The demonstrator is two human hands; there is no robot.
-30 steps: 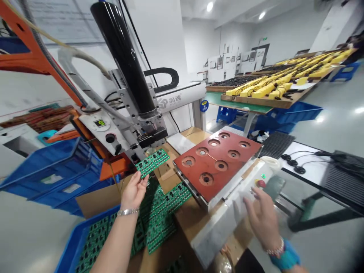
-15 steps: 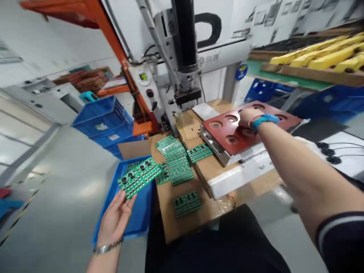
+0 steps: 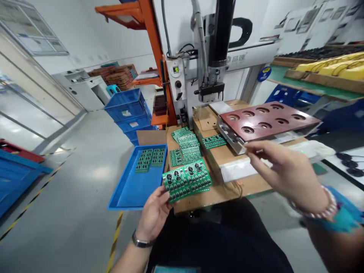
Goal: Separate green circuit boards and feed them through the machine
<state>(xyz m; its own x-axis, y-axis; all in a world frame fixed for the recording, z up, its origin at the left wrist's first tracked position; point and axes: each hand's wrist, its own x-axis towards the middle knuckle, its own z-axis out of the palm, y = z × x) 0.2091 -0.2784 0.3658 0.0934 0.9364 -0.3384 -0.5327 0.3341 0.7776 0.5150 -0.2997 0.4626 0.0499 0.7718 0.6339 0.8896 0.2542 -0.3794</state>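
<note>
My left hand grips a green circuit board by its left end, tilted above the front of the wooden bench. Black round parts and rows of small components show on its face. In front of the red plate with round holes, my right hand is raised with thumb and fingers pinched. A small pale tip shows at the fingertips, too little to name. Several more boards lie overlapped on the bench, and another small group of boards rests beside the metal base of the plate.
A blue tray with two stacks of boards stands left of the bench. Behind it are stacked blue crates. A machine head hangs over the bench's back. Yellow parts sit on a green table at right.
My right hand has drawn back from the red plate toward me. My left hand has carried its circuit board rightward, from over the tray to over the bench. The camera view has shifted left.
</note>
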